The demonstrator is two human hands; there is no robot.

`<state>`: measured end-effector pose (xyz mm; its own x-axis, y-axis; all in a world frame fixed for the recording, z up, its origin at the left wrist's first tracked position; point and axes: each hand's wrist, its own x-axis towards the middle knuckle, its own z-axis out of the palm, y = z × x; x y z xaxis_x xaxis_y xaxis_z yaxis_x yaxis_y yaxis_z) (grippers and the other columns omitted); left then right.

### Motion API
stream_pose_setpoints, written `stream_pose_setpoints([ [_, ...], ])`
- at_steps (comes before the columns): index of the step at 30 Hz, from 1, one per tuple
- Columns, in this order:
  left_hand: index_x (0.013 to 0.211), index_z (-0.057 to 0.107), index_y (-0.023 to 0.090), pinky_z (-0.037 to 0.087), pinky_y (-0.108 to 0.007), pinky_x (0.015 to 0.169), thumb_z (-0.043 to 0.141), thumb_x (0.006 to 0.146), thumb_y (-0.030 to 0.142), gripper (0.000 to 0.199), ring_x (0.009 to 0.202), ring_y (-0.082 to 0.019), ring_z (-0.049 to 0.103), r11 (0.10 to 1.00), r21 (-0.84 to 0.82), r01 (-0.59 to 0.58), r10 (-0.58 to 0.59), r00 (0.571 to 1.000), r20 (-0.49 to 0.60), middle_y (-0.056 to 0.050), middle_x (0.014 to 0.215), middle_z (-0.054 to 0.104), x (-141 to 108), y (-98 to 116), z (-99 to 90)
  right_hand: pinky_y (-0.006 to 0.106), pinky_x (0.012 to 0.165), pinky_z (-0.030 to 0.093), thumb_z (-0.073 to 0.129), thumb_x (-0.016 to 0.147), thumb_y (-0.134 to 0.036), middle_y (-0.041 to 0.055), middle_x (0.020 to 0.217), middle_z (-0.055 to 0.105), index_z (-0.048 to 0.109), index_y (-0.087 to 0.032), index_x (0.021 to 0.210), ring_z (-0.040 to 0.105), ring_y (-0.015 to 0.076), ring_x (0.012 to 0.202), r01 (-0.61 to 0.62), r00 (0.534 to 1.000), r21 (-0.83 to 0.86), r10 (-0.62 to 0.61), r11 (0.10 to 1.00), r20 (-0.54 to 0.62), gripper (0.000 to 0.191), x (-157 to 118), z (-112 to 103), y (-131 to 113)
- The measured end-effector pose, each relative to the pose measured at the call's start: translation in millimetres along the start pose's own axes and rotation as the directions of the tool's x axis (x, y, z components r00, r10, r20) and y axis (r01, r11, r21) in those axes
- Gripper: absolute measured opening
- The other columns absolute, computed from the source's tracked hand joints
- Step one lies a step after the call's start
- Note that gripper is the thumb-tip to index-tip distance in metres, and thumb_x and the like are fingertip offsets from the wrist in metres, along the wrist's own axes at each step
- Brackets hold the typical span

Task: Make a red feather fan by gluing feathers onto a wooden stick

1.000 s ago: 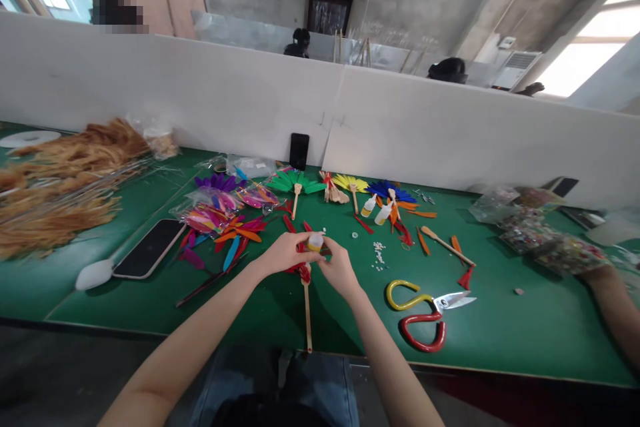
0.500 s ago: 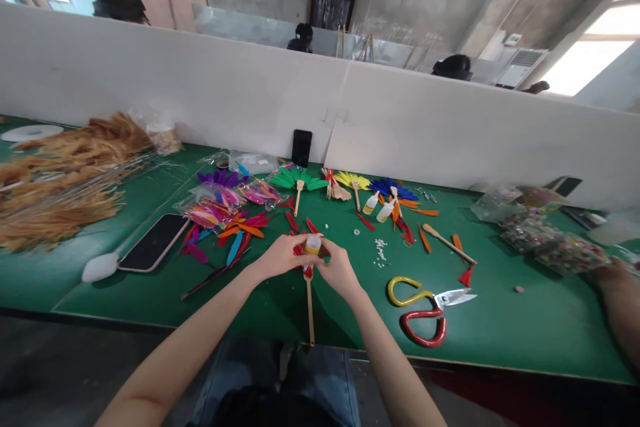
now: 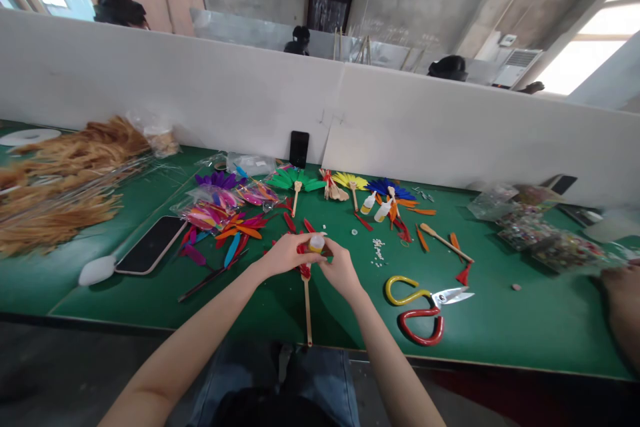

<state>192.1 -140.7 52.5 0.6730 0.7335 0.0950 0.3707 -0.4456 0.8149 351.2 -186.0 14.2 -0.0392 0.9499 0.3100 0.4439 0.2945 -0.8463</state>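
Note:
A small glue bottle [image 3: 316,241] with a whitish end and a yellow label is held low over the table, between both hands. My left hand [image 3: 289,256] is closed, its thumb and fingers around the bottle. From the other side my right hand [image 3: 341,267] is closed too, with bent fingertips against the bottle. Below them lies a fan with red feathers and a pale wooden handle [image 3: 308,312], which points toward me. The hands cover most of its red part [image 3: 304,271]. The bottle's lower end is hidden.
Scissors [image 3: 434,300] lie right of my hands, near small white beads [image 3: 378,250]. Two glue bottles [image 3: 383,211] stand behind. Green [image 3: 296,180], yellow and blue feather fans line the back. Left are loose feathers [image 3: 231,248] and a phone [image 3: 151,245]. Another person's arm [image 3: 623,303] rests far right.
The view has shifted slightly. The bottle is tilted a little differently between my hands, and the hands have barely moved. The fan stays in place.

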Motion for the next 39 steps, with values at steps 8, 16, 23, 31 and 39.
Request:
stream_pose_setpoints([
  [8, 0.123, 0.054, 0.018, 0.044, -0.022, 0.069, 0.061, 0.075, 0.047, 0.056, 0.079, -0.019, 0.061, 0.999, -0.044, 0.031, -0.031, 1.0, -0.002, -0.002, 0.091, 0.069, -11.0, -0.4, -3.6, 0.032, 0.073, 0.05, 0.047, 0.066, -0.005, 0.0065, 0.09, 0.066, 0.059, -0.016, 0.103, 0.062, 0.0199, 0.08, 0.008, 1.0, -0.004, -0.008, 1.0, 0.021, 0.04, -2.0, 7.7, -5.3],
  [16, 0.122, 0.055, 0.018, 0.044, -0.023, 0.071, 0.06, 0.075, 0.047, 0.055, 0.081, -0.02, 0.061, 0.998, -0.051, 0.027, -0.027, 1.0, 0.0, -0.001, 0.084, 0.068, -3.7, 2.2, 6.7, 0.032, 0.072, 0.049, 0.045, 0.067, -0.004, 0.0065, 0.089, 0.062, 0.055, -0.017, 0.104, 0.06, 0.0195, 0.079, 0.008, 1.0, -0.085, -0.007, 0.996, 0.01, 0.04, -8.1, 0.5, 2.5],
  [23, 0.119, 0.057, 0.018, 0.044, -0.022, 0.071, 0.061, 0.075, 0.045, 0.051, 0.083, -0.02, 0.061, 0.999, -0.049, 0.014, -0.015, 1.0, -0.011, -0.002, 0.086, 0.069, -2.0, 1.5, 9.5, 0.034, 0.073, 0.048, 0.044, 0.066, -0.005, 0.0078, 0.091, 0.06, 0.053, -0.016, 0.103, 0.059, 0.0204, 0.08, 0.013, 1.0, -0.127, -0.012, 0.992, 0.004, 0.039, -10.5, -0.8, 3.2],
  [31, 0.117, 0.058, 0.019, 0.044, -0.022, 0.075, 0.062, 0.075, 0.044, 0.05, 0.083, -0.019, 0.061, 0.995, -0.102, 0.008, -0.008, 1.0, -0.003, -0.001, 0.087, 0.068, -3.8, -1.1, 8.8, 0.034, 0.073, 0.048, 0.044, 0.068, -0.007, 0.0089, 0.092, 0.061, 0.053, -0.015, 0.104, 0.059, 0.0214, 0.082, -0.001, 1.0, -0.132, 0.002, 0.991, 0.009, 0.037, -11.0, 1.1, 4.1],
  [39, 0.116, 0.059, 0.019, 0.044, -0.023, 0.076, 0.062, 0.075, 0.044, 0.048, 0.082, -0.019, 0.061, 0.993, -0.116, -0.01, 0.008, 1.0, -0.016, 0.001, 0.079, 0.067, -4.6, -3.8, 8.5, 0.032, 0.074, 0.048, 0.044, 0.067, -0.005, 0.007, 0.092, 0.062, 0.054, -0.017, 0.103, 0.06, 0.0203, 0.083, 0.005, 1.0, -0.106, -0.006, 0.994, -0.009, 0.04, -9.9, 3.5, 2.8],
])
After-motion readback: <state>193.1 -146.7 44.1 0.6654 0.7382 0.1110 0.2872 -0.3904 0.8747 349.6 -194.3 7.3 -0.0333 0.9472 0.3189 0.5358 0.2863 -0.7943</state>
